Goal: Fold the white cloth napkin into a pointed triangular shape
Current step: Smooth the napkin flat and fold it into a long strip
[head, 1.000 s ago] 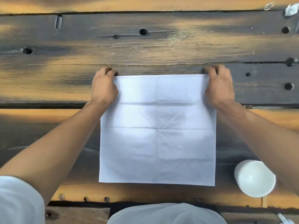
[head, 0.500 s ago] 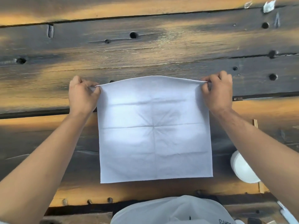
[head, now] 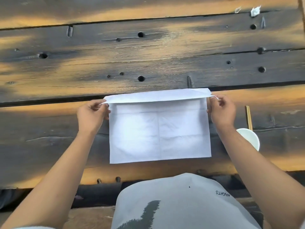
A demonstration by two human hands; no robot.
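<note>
The white cloth napkin [head: 158, 129] lies on the dark wooden table, creased into squares. Its far edge is lifted and curled back toward me, forming a raised band across the top. My left hand [head: 91, 115] pinches the far left corner between thumb and fingers. My right hand [head: 222, 111] pinches the far right corner the same way. Both corners are held just above the table, while the near half of the napkin rests flat.
A white bowl [head: 249, 138] sits right of the napkin, partly behind my right forearm. A pair of wooden chopsticks [head: 248, 117] lies beyond it. Small white scraps [head: 255, 11] lie at the far right. The table's near edge runs just in front of my torso.
Both hands have lifted the napkin's far corners off the table and drawn the far edge back toward me, so the napkin now looks shorter. The view has also shifted.
</note>
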